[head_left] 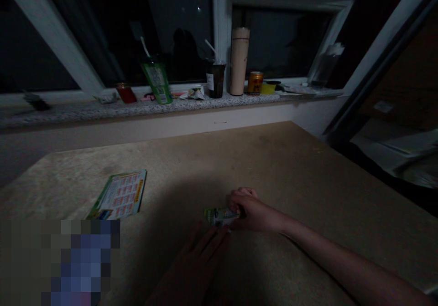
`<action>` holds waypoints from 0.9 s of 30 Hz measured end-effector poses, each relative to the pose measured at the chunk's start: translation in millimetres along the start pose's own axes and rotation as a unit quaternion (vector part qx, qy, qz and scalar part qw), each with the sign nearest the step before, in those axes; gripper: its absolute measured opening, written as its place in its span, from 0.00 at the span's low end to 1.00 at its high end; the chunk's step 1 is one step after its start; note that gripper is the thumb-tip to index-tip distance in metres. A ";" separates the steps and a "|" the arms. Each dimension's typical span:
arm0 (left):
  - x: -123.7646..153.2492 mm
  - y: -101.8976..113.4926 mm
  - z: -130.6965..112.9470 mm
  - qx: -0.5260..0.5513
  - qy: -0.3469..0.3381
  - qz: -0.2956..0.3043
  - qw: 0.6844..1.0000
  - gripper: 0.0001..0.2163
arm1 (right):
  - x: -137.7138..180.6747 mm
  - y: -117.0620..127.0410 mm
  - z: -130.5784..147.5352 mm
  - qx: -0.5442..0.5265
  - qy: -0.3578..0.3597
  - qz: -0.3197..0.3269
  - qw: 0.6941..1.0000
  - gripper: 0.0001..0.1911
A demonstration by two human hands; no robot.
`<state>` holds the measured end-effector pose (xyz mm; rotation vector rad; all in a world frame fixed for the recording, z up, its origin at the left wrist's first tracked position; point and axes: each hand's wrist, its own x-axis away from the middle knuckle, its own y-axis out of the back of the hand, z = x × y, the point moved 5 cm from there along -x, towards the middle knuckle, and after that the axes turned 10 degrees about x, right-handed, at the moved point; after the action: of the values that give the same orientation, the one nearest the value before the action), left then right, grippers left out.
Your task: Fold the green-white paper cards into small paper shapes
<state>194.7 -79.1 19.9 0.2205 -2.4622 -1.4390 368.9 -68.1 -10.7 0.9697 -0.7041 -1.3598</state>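
The right hand (251,210) pinches the green packet (219,215) on the table (290,169), the left hand (201,256) lying flat and loose at seven o'clock, well placed to steady it.

Right hand (251,211) curled; left hand (200,258) flat

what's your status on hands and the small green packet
Right hand grip shut on small green-and-white packet. Left hand open, flat beside it. Green printed leaflet lies apart.
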 end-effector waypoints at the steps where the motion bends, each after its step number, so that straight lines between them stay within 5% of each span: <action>1: -0.3 -0.2 -0.1 0.000 -0.003 0.002 1.000 0.33 | 0.0 -0.4 -0.4 -0.001 -0.001 -0.001 1.000 0.17; 27: 1.2 -0.8 -1.3 -0.008 0.008 0.022 1.000 0.33 | -3.0 5.9 -13.2 -0.102 0.016 0.013 0.995 0.12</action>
<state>193.9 -80.9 20.0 0.1732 -2.4260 -1.4336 382.8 -63.4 -11.1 0.8146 -0.5404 -1.3607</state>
